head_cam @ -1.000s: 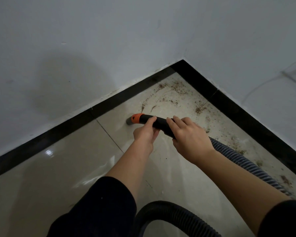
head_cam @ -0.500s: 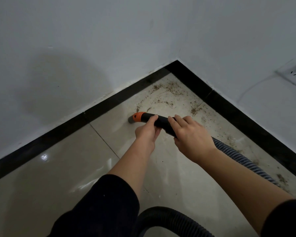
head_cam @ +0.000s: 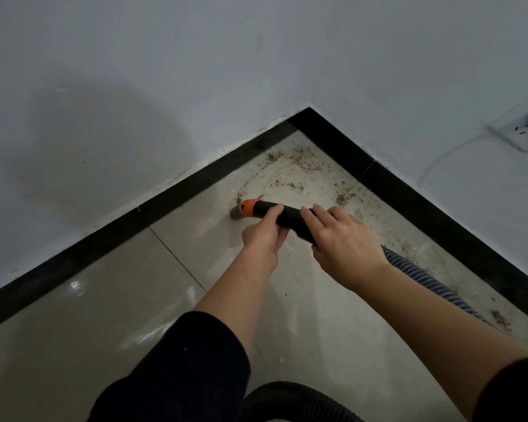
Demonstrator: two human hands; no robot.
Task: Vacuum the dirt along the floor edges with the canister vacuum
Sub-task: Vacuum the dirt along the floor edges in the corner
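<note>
A black vacuum nozzle (head_cam: 290, 220) with an orange collar and grey tip lies low over the beige tile floor, its tip close to the black skirting (head_cam: 177, 193) on the left wall. My left hand (head_cam: 264, 237) grips the nozzle just behind the orange collar. My right hand (head_cam: 345, 245) holds it further back, fingers curled over the top. A ribbed grey hose (head_cam: 424, 283) runs from the nozzle off to the right. Brown dirt (head_cam: 290, 166) lies scattered in the corner and along the right-hand skirting.
Two white walls meet at a corner (head_cam: 310, 108) ahead. A wall socket (head_cam: 518, 132) with a black plug and cable sits at the right edge. A thick black hose loop (head_cam: 290, 397) lies at the bottom between my arms.
The view has shifted slightly, bringing the socket and cable further into sight. The nozzle tip stays near the left skirting, and both hands keep their hold.
</note>
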